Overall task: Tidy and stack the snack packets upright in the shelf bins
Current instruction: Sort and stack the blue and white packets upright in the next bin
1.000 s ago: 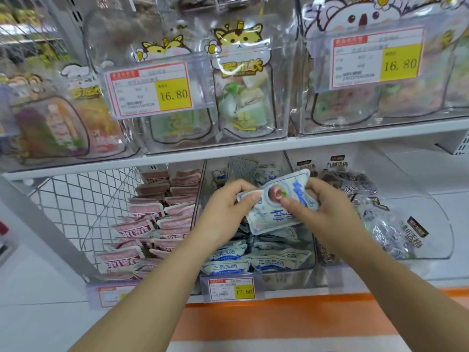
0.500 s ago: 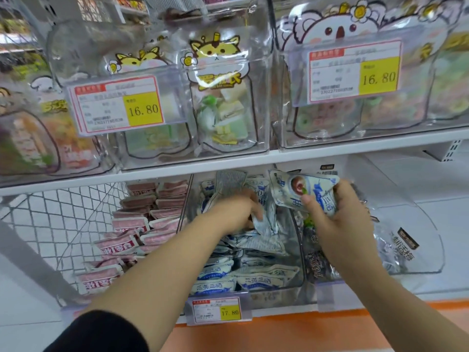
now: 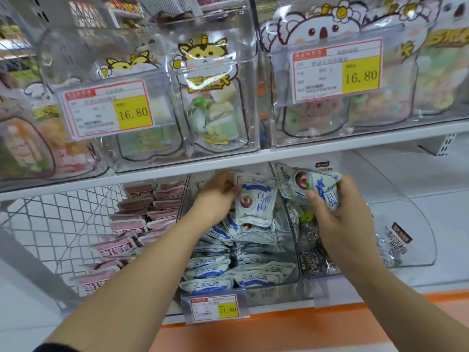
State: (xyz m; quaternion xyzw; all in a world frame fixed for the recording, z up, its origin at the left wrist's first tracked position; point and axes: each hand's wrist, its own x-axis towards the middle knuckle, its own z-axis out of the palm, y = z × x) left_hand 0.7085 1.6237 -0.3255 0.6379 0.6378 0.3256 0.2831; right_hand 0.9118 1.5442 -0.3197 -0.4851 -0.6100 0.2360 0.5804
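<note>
Blue-and-white snack packets fill a clear bin in the middle of the lower shelf. My left hand grips one upright packet by its left edge, near the back of the bin. My right hand holds a small bunch of the same packets above the bin's right wall, thumb pressed on the front one. The packets at the front of the bin lie flat in overlapping rows.
Pink packets fill a wire-mesh bin on the left. Dark silver packets sit in a clear bin on the right. A shelf board just above my hands carries clear bins of sweets. A 17.80 price tag hangs below.
My left hand let go of the bunch, reached into the bin and pulled one packet upright. My right hand kept the bunch and lifted it up to the right.
</note>
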